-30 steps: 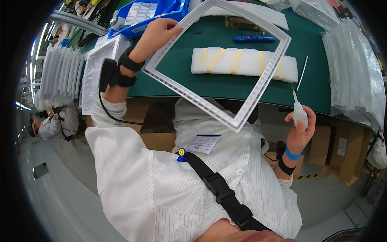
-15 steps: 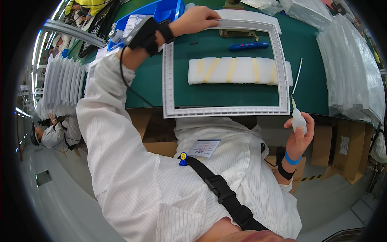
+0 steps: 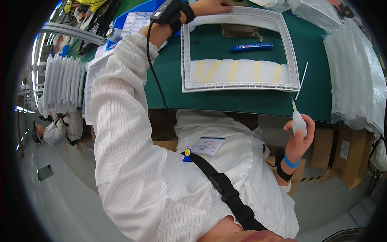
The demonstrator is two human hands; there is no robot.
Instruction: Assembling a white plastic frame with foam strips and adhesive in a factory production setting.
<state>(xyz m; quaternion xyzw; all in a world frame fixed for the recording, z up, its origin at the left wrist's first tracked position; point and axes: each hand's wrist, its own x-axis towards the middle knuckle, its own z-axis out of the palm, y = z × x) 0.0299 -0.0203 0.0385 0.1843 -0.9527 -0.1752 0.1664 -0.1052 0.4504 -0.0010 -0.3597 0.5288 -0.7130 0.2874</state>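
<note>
The white rectangular frame (image 3: pixel 241 87) lies over the worktop (image 3: pixel 173 94), its near bar roughly parallel to the worktop's near edge and set back from it; contact with the foam block (image 3: pixel 238 71) below cannot be confirmed. The frame appears to be ribbed plastic: likely light, fairly stiff in plane, and liable to flex or twist across its open span if lifted by one bar. Smooth faces may slip slightly; the thin bars are probably the fragile part. Suitable holding points are the middles of two opposite bars, or a corner, where the section is braced. The left hand (image 3: pixel 211 7) meets the far bar, left of its middle, with bent fingers; the picture's upper border cuts it off, so whether it is closed on the bar cannot be told. The right hand (image 3: pixel 301 135) is off the worktop's near edge, toward the near right corner, its fingers and thumb closed around a white squeeze bottle (image 3: pixel 298 124) with the fine tip upward. The bottle is likely light and soft-walled; hold by the body with low pressure. A blue pen-shaped tool (image 3: pixel 252 47) shows within the frame's opening, and a thin rod (image 3: pixel 301 80) lies beside its right bar.
</note>
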